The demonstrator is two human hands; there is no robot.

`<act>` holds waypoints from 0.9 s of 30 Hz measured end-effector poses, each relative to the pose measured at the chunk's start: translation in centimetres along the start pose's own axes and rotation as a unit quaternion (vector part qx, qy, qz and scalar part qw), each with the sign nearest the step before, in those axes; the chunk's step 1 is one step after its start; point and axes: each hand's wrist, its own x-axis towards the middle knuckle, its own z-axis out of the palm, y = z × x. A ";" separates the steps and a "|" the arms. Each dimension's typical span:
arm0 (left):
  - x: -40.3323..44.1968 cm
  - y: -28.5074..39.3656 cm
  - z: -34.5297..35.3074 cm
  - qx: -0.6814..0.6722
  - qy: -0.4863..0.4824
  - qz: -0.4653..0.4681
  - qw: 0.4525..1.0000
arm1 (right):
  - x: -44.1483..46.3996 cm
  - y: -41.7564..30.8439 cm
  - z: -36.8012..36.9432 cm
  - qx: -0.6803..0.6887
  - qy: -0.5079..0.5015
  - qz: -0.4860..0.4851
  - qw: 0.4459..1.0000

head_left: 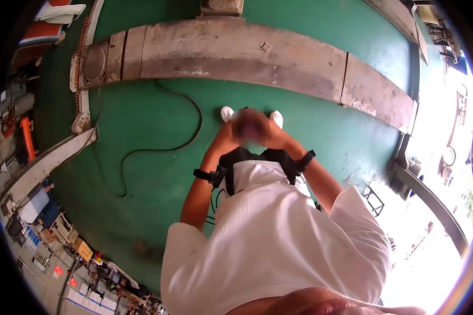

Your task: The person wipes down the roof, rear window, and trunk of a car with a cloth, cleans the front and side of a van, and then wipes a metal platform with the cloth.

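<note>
My left hand (228, 135) and my right hand (275, 135) are held close together in front of my waist. Between them is a dark reddish-brown, roundish thing (248, 128), too blurred to name. Both hands look curled around its sides, though the blur covers most of the fingers. Black straps with small boxes circle both forearms.
A long, worn beam (236, 55) crosses in front of my white shoes (276, 118). A dark cable (160, 150) curves over the green floor (142, 121) to the left. Cluttered shelves and tools (84, 249) line the lower left. Bright light enters at right.
</note>
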 end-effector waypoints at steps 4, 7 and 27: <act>-1.9 1.5 -4.8 0.115 0.096 -0.143 0.978 | 4.6 -4.3 1.4 0.043 -0.014 0.028 0.999; -2.2 -4.4 -5.1 0.146 0.107 0.028 0.983 | 5.1 -0.6 5.8 0.027 -0.044 0.017 0.999; 12.1 -18.0 6.6 -0.190 -0.075 0.005 0.979 | 2.0 14.8 1.5 0.061 0.317 0.326 0.889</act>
